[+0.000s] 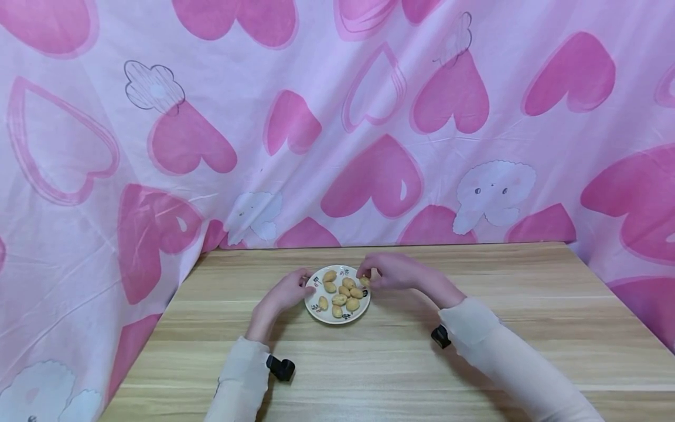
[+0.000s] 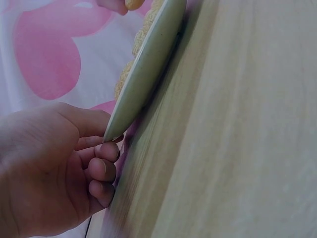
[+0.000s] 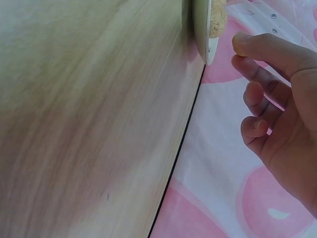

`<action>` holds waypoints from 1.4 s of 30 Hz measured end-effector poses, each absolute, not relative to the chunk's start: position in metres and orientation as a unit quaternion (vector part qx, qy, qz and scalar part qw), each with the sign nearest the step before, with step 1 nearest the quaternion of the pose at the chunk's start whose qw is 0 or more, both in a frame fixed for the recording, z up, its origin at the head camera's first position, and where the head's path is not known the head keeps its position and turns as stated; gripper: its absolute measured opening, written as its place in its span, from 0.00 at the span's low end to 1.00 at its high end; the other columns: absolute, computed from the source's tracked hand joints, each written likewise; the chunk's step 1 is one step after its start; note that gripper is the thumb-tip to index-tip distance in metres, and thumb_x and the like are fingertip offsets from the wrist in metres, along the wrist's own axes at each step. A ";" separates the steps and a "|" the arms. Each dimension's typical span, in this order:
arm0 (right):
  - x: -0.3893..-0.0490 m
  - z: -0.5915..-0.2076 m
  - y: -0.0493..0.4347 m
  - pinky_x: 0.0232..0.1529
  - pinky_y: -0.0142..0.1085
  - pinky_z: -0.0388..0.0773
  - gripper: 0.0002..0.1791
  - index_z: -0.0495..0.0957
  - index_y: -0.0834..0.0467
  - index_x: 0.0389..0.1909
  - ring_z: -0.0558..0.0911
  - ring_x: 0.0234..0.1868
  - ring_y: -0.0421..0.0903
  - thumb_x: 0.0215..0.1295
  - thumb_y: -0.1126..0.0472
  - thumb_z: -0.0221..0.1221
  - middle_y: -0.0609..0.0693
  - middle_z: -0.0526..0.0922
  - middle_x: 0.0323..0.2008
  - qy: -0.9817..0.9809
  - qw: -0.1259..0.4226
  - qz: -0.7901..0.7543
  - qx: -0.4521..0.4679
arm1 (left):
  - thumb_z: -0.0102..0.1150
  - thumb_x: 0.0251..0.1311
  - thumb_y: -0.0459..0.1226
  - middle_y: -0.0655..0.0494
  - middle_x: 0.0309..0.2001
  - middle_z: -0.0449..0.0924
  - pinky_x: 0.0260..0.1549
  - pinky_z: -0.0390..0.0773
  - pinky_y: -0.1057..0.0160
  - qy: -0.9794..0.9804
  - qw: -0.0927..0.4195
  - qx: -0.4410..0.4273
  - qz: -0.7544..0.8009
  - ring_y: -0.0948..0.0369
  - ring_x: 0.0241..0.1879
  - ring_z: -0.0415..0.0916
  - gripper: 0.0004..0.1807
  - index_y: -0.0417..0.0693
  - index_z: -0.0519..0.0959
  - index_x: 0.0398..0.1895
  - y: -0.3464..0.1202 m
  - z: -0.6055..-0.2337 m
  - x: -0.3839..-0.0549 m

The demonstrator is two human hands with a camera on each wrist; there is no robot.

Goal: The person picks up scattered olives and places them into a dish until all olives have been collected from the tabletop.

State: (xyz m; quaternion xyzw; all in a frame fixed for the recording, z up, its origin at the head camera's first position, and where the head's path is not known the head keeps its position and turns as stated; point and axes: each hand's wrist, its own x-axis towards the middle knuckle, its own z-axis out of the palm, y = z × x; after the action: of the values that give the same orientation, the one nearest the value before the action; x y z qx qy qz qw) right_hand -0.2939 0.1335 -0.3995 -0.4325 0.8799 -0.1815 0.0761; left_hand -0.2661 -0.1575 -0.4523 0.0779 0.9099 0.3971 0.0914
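Note:
A round white plate (image 1: 327, 316) with small dark printed designs sits on the table, holding several tan, rough-shelled walnuts (image 1: 352, 304). My left hand (image 1: 287, 291) grips its left rim; in the left wrist view the thumb lies along the edge and the other fingers curl beneath the plate (image 2: 143, 74). At the far right rim, my right hand (image 1: 387, 271) pinches one walnut (image 2: 133, 4) between thumb and fingertips. In the right wrist view, that hand (image 3: 282, 94) is beside the plate's edge, its remaining fingers loosely bent; the pinched walnut is mostly hidden there.
The plate stands on a light wood-grain table (image 1: 369, 369), close to its back edge. Behind and to the left hangs a pink cloth (image 1: 316, 176) with hearts and white cartoon animals. Small black devices (image 1: 281, 368) are strapped at both wrists.

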 end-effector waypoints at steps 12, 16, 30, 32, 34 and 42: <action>-0.311 -0.405 0.117 0.44 0.36 0.75 0.16 0.83 0.53 0.51 0.79 0.43 0.47 0.61 0.62 0.65 0.45 0.81 0.41 0.891 0.101 -0.163 -0.412 | 0.60 0.63 0.35 0.52 0.42 0.80 0.51 0.74 0.52 0.910 0.096 0.074 0.397 0.58 0.43 0.75 0.19 0.44 0.77 0.57 -0.156 -0.451 -0.266; -0.319 -0.407 0.112 0.46 0.37 0.75 0.17 0.84 0.54 0.50 0.80 0.45 0.48 0.60 0.65 0.64 0.46 0.82 0.41 0.889 0.095 -0.164 -0.416 | 0.60 0.63 0.35 0.52 0.42 0.80 0.51 0.74 0.52 0.910 0.097 0.075 0.396 0.58 0.43 0.75 0.19 0.44 0.77 0.57 -0.156 -0.452 -0.266; -0.329 -0.413 0.103 0.47 0.38 0.76 0.18 0.84 0.49 0.50 0.79 0.45 0.47 0.60 0.66 0.64 0.46 0.81 0.42 0.898 0.120 -0.150 -0.395 | 0.60 0.64 0.35 0.52 0.43 0.80 0.52 0.74 0.52 0.910 0.096 0.083 0.394 0.58 0.43 0.75 0.18 0.43 0.77 0.57 -0.153 -0.453 -0.268; -0.329 -0.413 0.104 0.47 0.38 0.76 0.18 0.84 0.49 0.51 0.79 0.46 0.48 0.61 0.66 0.64 0.47 0.81 0.43 0.899 0.118 -0.152 -0.394 | 0.59 0.64 0.35 0.52 0.42 0.80 0.52 0.74 0.52 0.910 0.096 0.085 0.394 0.58 0.43 0.75 0.18 0.43 0.77 0.58 -0.153 -0.452 -0.268; -0.329 -0.412 0.105 0.49 0.39 0.76 0.17 0.84 0.51 0.51 0.79 0.47 0.48 0.61 0.66 0.63 0.48 0.81 0.43 0.898 0.111 -0.159 -0.395 | 0.59 0.64 0.35 0.52 0.42 0.80 0.51 0.74 0.53 0.911 0.096 0.085 0.393 0.58 0.43 0.74 0.18 0.44 0.77 0.58 -0.153 -0.452 -0.269; -0.321 -0.414 0.124 0.48 0.38 0.77 0.14 0.83 0.56 0.50 0.80 0.45 0.46 0.64 0.64 0.61 0.48 0.82 0.42 0.894 0.081 -0.190 -0.399 | 0.59 0.65 0.35 0.51 0.44 0.80 0.53 0.73 0.51 0.912 0.098 0.086 0.389 0.57 0.45 0.75 0.19 0.43 0.76 0.59 -0.154 -0.453 -0.270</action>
State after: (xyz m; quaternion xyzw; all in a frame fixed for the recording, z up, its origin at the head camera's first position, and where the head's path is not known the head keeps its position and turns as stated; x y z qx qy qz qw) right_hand -0.3213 0.1237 -0.4140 -0.3987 0.8935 -0.1899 0.0810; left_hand -0.2701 -0.1544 -0.4531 0.0857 0.9118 0.3894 0.0981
